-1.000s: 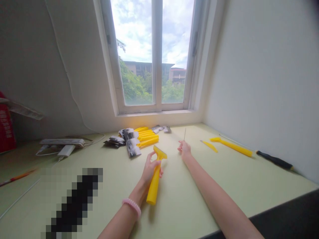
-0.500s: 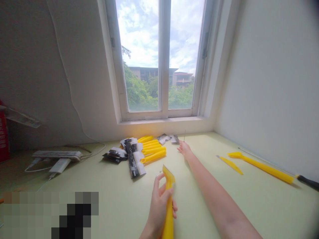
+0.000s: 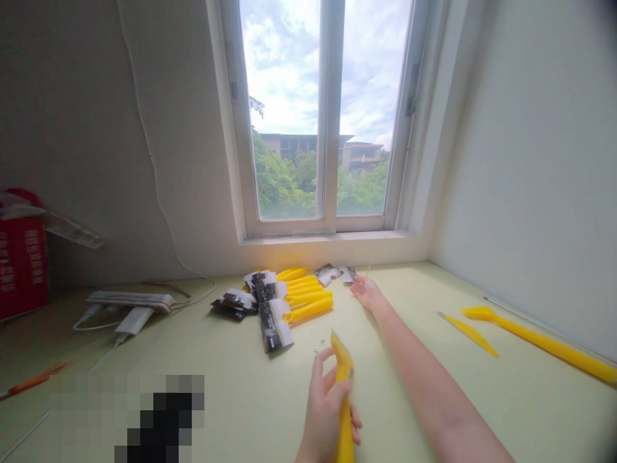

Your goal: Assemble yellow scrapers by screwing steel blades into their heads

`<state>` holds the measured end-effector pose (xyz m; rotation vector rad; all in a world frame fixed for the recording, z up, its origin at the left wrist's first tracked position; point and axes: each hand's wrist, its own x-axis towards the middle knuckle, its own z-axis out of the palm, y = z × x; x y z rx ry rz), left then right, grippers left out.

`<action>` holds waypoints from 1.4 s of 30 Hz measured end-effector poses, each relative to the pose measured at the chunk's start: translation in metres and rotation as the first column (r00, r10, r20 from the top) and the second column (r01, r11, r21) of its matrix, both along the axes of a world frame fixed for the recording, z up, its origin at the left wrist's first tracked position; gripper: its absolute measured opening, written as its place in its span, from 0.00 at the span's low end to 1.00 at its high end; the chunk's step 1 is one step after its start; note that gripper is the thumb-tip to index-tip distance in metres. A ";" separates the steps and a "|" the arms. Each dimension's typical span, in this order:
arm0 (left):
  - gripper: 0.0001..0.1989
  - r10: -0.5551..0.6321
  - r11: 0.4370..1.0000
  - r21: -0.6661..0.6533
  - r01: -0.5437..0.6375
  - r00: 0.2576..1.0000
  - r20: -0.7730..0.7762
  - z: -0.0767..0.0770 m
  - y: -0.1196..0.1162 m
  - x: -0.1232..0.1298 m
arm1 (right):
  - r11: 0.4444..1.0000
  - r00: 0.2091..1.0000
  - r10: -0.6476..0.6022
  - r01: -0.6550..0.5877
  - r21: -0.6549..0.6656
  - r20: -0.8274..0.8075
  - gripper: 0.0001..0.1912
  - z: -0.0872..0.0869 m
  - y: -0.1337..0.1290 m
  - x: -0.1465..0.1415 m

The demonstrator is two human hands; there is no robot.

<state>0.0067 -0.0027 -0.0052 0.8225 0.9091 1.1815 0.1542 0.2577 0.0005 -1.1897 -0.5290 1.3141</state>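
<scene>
In my left hand (image 3: 328, 405) is a yellow scraper (image 3: 343, 373), held by its handle with the flat angled head pointing up. Far forward, my right hand (image 3: 366, 292) rests near the table's back edge, fingers partly curled. Its fingertips are close to a printed card (image 3: 348, 275); whether they touch it is unclear. A thin pale strip (image 3: 371, 265) rises from behind that hand, too small to name. Left of my hands lie several yellow handles (image 3: 308, 307) with black-and-white cards (image 3: 276, 326) on their ends. Small bits (image 3: 316, 350) lie by my left fingertips.
On the right lie a small yellow knife (image 3: 470, 334), a long yellow tool (image 3: 544, 344) and a thin metal rod (image 3: 520, 315). A power strip (image 3: 130, 299) with cables sits at left, near a red bag (image 3: 24, 267). The window (image 3: 328, 128) stands behind the table.
The view has swung slightly left, so everything sits farther right in it. Both hands keep nearly the same pose and place; the scraper stays in my left hand.
</scene>
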 end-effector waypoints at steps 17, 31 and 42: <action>0.27 0.242 0.967 0.041 -0.253 0.954 0.175 0.012 0.008 -0.014 | 0.882 0.939 0.305 -0.342 0.325 0.160 0.11 0.015 -0.124 0.065; 0.16 0.280 0.925 0.134 -0.357 0.874 0.398 0.012 0.010 -0.021 | 0.737 0.830 0.131 -0.448 0.506 0.543 0.10 0.011 -0.274 0.028; 0.16 -0.031 0.991 0.132 -0.029 0.901 0.432 0.023 -0.013 -0.006 | 0.784 0.881 -0.078 -0.235 0.574 0.467 0.13 0.008 -0.274 -0.012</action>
